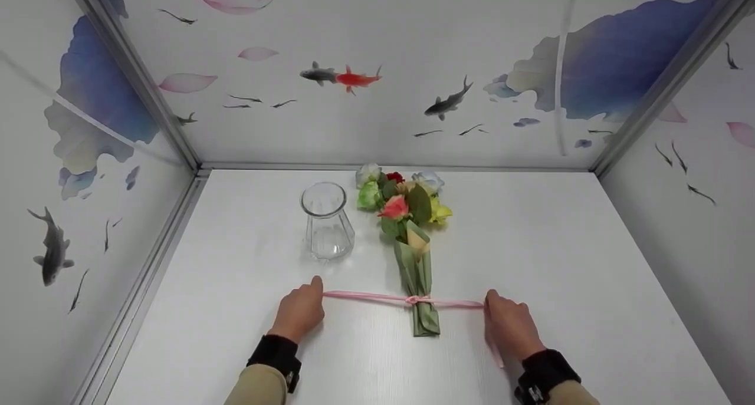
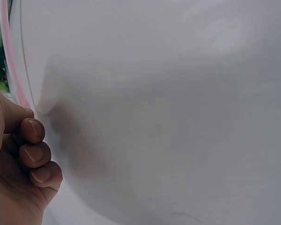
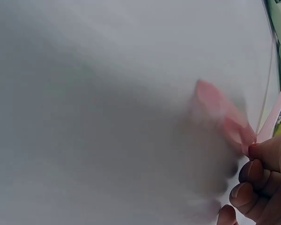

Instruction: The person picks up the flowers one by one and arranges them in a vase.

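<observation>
A bouquet of artificial flowers (image 1: 395,207) lies on the white table, its stems wrapped in green paper (image 1: 416,269). Round the lower wrap a pink ribbon (image 1: 365,296) is crossed in a knot (image 1: 414,299). My left hand (image 1: 301,310) pinches one end of it, left of the bouquet, with the fingers curled in the left wrist view. On the other side my right hand (image 1: 512,325) pinches the opposite end between thumb and finger. Between both hands the ribbon runs nearly straight. A loose pink tail (image 3: 220,110) hangs from the right fingers in the right wrist view.
A clear glass vase (image 1: 330,231) stands upright left of the bouquet, beyond my left hand. White panels printed with fish and petals (image 1: 377,122) enclose the table (image 1: 519,228) at the back and both sides, joined by metal corner posts (image 1: 655,92).
</observation>
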A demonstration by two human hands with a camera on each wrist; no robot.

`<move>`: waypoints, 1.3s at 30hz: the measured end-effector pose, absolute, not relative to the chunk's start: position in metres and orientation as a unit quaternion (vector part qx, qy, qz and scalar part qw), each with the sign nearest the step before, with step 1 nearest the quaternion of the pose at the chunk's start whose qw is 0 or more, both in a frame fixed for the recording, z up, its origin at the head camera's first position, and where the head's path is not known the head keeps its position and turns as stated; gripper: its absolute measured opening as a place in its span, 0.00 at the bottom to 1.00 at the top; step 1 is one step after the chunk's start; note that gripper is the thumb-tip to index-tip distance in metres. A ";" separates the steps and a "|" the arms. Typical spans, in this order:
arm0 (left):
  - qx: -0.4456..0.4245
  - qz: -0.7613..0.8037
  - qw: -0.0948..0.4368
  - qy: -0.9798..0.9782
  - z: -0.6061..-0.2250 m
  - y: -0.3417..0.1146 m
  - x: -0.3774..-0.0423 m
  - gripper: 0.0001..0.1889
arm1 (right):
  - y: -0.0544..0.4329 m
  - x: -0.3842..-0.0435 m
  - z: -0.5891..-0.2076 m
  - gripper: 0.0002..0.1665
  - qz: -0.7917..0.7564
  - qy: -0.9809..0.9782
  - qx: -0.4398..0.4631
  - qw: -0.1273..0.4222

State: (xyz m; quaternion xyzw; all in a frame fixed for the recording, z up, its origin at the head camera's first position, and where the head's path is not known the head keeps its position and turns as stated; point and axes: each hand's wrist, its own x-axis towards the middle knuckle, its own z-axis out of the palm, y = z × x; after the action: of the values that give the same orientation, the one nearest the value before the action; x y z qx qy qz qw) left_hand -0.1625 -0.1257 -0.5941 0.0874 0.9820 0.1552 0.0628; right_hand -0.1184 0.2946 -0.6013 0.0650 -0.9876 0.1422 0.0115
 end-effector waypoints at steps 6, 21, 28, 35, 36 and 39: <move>0.078 0.160 0.060 0.982 -0.594 -0.130 -0.163 0.19 | 0.307 -0.120 -0.605 0.06 0.171 -0.984 0.050 0.011; 0.041 0.163 0.059 0.984 -0.595 -0.142 -0.162 0.22 | 0.321 -0.120 -0.599 0.05 0.204 -0.978 0.002 -0.032; 0.028 0.159 0.042 0.986 -0.597 -0.149 -0.159 0.22 | 0.328 -0.121 -0.596 0.06 0.213 -0.975 -0.028 -0.060; 0.010 0.163 0.046 0.986 -0.596 -0.155 -0.158 0.24 | 0.334 -0.119 -0.596 0.05 0.222 -0.973 -0.035 -0.049; 0.010 0.164 0.044 0.985 -0.596 -0.156 -0.157 0.23 | 0.335 -0.119 -0.597 0.05 0.220 -0.974 -0.032 -0.045; 0.011 0.163 0.032 0.986 -0.595 -0.157 -0.156 0.22 | 0.337 -0.118 -0.600 0.04 0.218 -0.975 -0.025 -0.032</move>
State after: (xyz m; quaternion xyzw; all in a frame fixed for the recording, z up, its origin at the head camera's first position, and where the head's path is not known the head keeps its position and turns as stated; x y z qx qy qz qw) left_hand -0.1556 -0.1573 -0.5955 0.0114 0.9860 0.1635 0.0317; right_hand -0.1183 0.3374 -0.6005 -0.0251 -0.9751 0.2181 -0.0321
